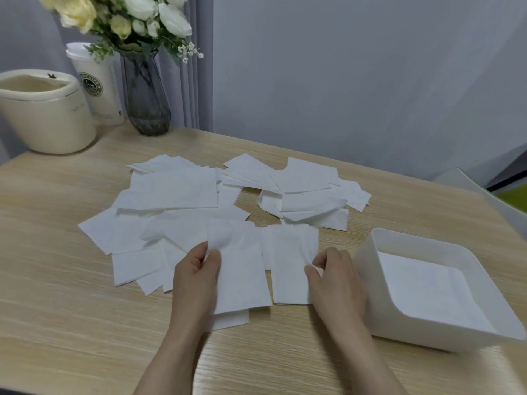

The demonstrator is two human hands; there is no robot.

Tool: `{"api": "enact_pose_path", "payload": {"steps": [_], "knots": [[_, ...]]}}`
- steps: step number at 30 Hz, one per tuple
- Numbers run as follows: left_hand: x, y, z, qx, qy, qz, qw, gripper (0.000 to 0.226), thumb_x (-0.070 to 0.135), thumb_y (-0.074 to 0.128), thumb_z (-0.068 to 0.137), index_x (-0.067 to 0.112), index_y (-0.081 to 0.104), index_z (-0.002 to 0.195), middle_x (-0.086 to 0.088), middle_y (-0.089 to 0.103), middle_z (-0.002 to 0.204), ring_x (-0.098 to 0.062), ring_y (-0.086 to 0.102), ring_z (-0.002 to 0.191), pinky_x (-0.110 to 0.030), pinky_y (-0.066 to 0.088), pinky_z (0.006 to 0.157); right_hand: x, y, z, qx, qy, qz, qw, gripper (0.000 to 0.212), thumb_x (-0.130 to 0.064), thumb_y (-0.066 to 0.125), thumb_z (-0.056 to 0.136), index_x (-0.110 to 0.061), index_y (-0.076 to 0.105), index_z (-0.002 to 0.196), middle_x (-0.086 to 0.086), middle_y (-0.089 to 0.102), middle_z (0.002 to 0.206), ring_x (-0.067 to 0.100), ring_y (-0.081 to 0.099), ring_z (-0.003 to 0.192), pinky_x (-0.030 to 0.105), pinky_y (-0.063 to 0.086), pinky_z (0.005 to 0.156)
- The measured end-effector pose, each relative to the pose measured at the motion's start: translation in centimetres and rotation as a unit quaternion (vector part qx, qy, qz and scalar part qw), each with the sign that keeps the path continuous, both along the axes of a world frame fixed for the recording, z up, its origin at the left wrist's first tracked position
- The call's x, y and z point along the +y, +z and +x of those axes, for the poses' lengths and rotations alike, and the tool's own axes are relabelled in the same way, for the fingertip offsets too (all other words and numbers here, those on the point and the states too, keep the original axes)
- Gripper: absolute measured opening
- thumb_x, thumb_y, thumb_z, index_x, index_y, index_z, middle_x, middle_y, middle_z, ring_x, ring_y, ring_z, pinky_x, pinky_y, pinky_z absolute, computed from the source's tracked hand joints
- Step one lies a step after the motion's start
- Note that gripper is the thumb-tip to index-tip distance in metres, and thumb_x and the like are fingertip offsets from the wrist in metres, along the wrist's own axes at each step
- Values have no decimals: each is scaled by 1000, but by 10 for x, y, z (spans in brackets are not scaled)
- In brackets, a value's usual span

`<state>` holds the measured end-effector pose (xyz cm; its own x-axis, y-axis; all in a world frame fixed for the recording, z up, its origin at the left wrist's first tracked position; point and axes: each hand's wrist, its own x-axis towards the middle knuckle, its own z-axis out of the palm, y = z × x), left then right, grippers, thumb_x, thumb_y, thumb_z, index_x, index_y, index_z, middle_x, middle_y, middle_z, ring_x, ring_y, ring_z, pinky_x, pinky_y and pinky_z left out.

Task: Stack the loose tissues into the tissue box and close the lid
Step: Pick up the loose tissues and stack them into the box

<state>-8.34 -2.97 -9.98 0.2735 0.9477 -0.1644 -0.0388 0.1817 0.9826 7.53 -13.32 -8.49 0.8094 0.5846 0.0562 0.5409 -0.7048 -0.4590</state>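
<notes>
Basically everything keys off the white open-topped plastic tissue box [368, 253], sitting at the right near edge of the pale wood-grain table [57, 295]. No lid in view. Inside it looks like some flat white tissue already lies on the floor, though white on white makes that hard to confirm.

The scattered spread of loose white rectangular tissues [176, 192] lies entirely left of the box and beyond it, fanned across the table middle, overlapping at mixed angles.

Two tissues matter now, both left of the box with long axes running near-to-far, roughly parallel to the box's left wall. The folded white tissue nearer the box [291, 266] sits just beside that wall. The other white tissue further left [242, 277] is slightly lifted over a sheet beneath.

Right hand [333, 283] is between the near tissue and the box, thumb and fingers pinching that tissue's right edge. Left hand [194, 275] pinches the far tissue's upper left corner.

Judgement: right hand is clearly closer to the box; a short rightward carry drops its sheet in without rotation.
</notes>
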Motion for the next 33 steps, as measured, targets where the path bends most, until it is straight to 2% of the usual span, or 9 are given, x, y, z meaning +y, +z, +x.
{"api": "enact_pose_path", "payload": {"steps": [4,8,11,14,17,20,26,29,33], "knots": [[0,-1,0,5,-1,5,1000,31,6,49,98,24,72,89,4,75,81,-16,65,76,-34,47,70,1,-3,0,-8,-5,6,1000,5,-22,54,93,-24,49,91,-6,51,105,16,51,98,32,43,71],[0,-2,0,3,-1,9,1000,34,6,48,98,25,72,82,2,73,79,-17,63,73,-34,46,69,0,-4,4,15,-6,-1,1000,21,-28,56,93,-20,51,112,-3,51,114,19,52,107,31,42,81],[0,-1,0,4,-4,12,1000,34,5,48,98,26,71,83,5,73,78,-14,64,73,-33,46,69,2,-5,7,41,-13,-9,999,10,-29,55,94,-20,54,96,-2,54,106,18,54,98,30,40,75],[1,-2,0,1,-6,14,1000,38,6,49,98,28,73,78,-1,74,81,-18,64,75,-34,46,70,3,-6,8,40,-9,-23,999,14,-30,52,94,-19,54,86,-2,55,100,18,54,91,31,38,70],[1,-3,0,-4,-7,13,1000,39,6,49,98,28,73,77,-1,73,78,-18,63,74,-33,45,69,3,-3,8,44,-2,-26,999,15,-28,51,95,-18,53,83,-3,55,98,18,53,91,32,37,70],[0,-3,0,-14,-8,9,1000,35,5,49,98,25,73,83,3,74,79,-15,64,73,-34,46,71,1,-3,6,71,18,-13,997,14,-22,52,93,-18,51,80,-3,56,93,16,52,86,36,43,72],[4,-9,0,-21,-10,16,1000,34,5,49,97,23,73,83,-17,71,90,-21,61,77,-36,44,73,-19,-1,-4,122,73,-27,990,14,-15,53,93,-20,50,81,-7,57,86,9,51,80,25,37,64],[5,-12,0,-19,-13,24,999,30,7,49,97,22,72,83,-21,69,91,-22,59,77,-36,43,73,-27,7,-5,134,84,-35,987,13,-16,53,94,-21,51,82,-9,57,86,6,51,79,25,37,63],[5,-13,0,-23,-14,24,999,26,11,52,96,21,71,82,-14,68,82,-22,58,77,-36,43,73,-27,19,-4,98,94,-33,990,6,-19,55,90,-23,52,88,-11,53,91,8,51,84,26,38,63]]}}
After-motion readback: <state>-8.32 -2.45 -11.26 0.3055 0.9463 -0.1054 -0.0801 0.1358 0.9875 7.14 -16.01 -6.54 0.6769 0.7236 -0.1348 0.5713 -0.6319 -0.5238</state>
